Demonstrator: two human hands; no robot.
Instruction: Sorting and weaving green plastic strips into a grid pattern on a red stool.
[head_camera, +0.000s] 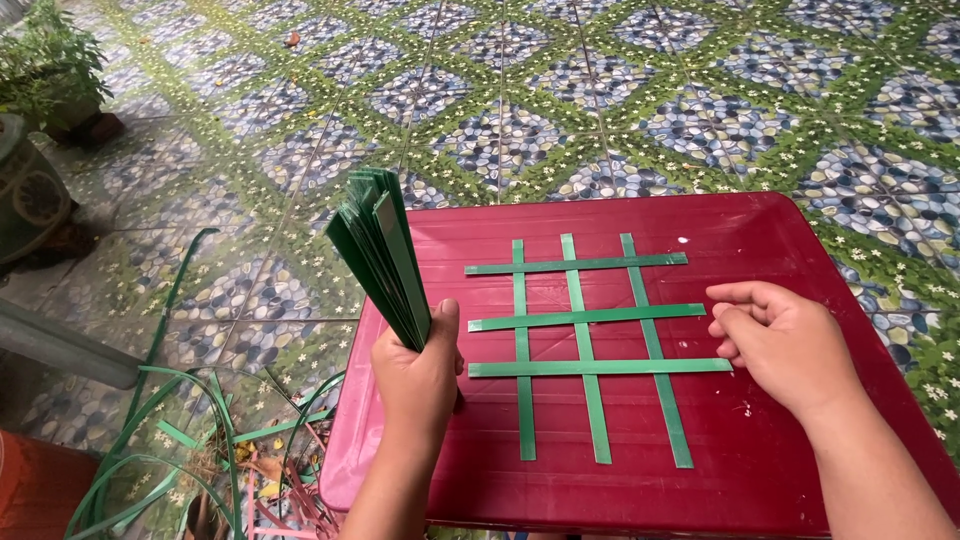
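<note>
**Green strips in a lattice, a spare bundle held upright**

I see my left hand (418, 372) at lower centre-left, closed in a fist around a bundle of green strips (380, 250) — flat, stiff-looking plastic bands, glossy, fanning up and to the left out of the grip. My right hand (775, 345) rests at centre-right with fingers loosely curled, holding nothing; its fingertips (722, 296) lie just beside the right-hand ends of the horizontal strips.

Between the two hands lies the woven lattice (585, 345): three long strips running up and down the frame, crossed by three shorter ones running left to right. It lies flat on the red counter (760, 480), a smooth, shiny plastic top with rounded corners. The right hand is the nearer one to the lattice, almost touching the middle crosswise strip's end; the left hand stands a little apart from its left edge.

In the lower left of the frame, loose green and pink strips (190, 430) curl on the floor (600, 90) — tiles patterned with pebbles, leaves and small white flowers. A potted plant (50, 60) sits at upper left.
</note>
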